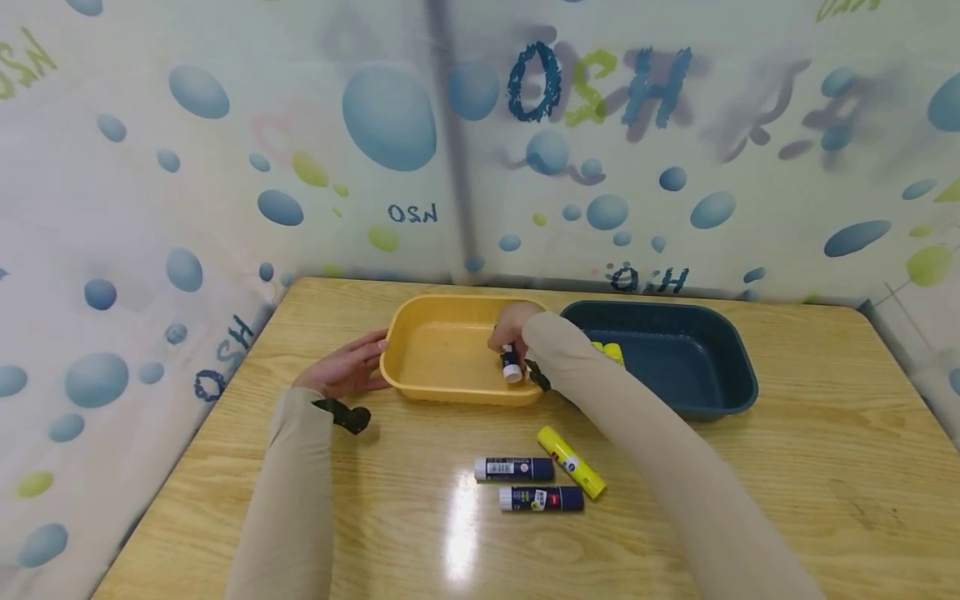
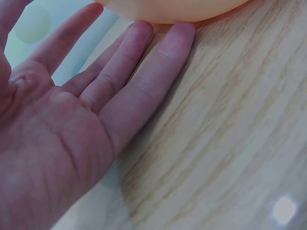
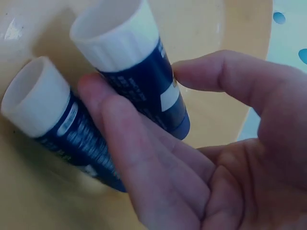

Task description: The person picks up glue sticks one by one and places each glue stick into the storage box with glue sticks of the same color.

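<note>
My right hand (image 1: 516, 323) reaches into the yellow basin (image 1: 450, 393) at its right end. In the right wrist view, thumb and fingers pinch a navy glue stick (image 3: 144, 81) with a white cap, held tilted. A second navy glue stick (image 3: 72, 129) lies in the basin beside those fingers. My left hand (image 1: 347, 367) is at the basin's left side, its fingers extended and the fingertips (image 2: 180, 36) touching the outer wall. In front of the basin, two navy glue sticks (image 1: 513, 469) and a yellow glue stick (image 1: 572, 462) lie on the table.
A dark blue basin (image 1: 686, 358) stands right of the yellow one, with yellow glue sticks (image 1: 613, 352) in it, partly hidden by my right sleeve. Both basins are near the back edge of the wooden table (image 1: 405, 517). A patterned curtain (image 1: 480, 192) hangs behind.
</note>
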Available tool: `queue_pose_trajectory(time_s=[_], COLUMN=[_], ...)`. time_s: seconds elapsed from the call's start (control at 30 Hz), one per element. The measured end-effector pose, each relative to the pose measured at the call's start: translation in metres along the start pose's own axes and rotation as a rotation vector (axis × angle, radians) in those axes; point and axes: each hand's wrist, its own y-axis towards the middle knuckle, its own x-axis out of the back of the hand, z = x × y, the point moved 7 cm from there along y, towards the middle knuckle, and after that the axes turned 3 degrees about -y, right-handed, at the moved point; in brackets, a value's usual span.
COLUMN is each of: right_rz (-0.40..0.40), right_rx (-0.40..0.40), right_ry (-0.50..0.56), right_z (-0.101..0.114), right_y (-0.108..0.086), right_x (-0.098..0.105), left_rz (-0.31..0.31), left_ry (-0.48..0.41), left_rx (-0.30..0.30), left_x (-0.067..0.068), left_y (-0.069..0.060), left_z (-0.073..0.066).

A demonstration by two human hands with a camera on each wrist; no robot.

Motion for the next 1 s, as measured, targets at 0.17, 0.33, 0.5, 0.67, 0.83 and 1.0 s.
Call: queue_pose_trajectory(time_s=[0.17,0.33,0.5,0.67,0.83,1.0], right_rz=[-0.016,0.007,-0.003,0.005,0.022,0.029], right_rx=[-0.034,0.002,0.071,0.041,0.044,0.142], right_ry=[0.049,-0.004,-0.189,-0.141,-0.06,-0.077], right_z=[-0.004,-0.002,0.004,0.002,0.001,0.006], right_y=[-0.014,-0.018,-0.011,-0.015,-0.026,-0.036], right_x=[0.001,0.001,0.004,0.006,0.008,0.012], left_rz=[-0.004,0.009,0.021,0.025,0.009,0.014], left_ry=[0.006,0.003,0.014,0.01,-0.004,-0.02], left_rx=[0.003,0.001,0.0,0.0,0.0,0.0], left_x=[0.0,0.001,0.002,0.001,0.003,0.004], left_y=[0.001,0.001,0.001,0.001,0.002,0.004], left_z=[0.001,0.001,0.002,0.001,0.001,0.003])
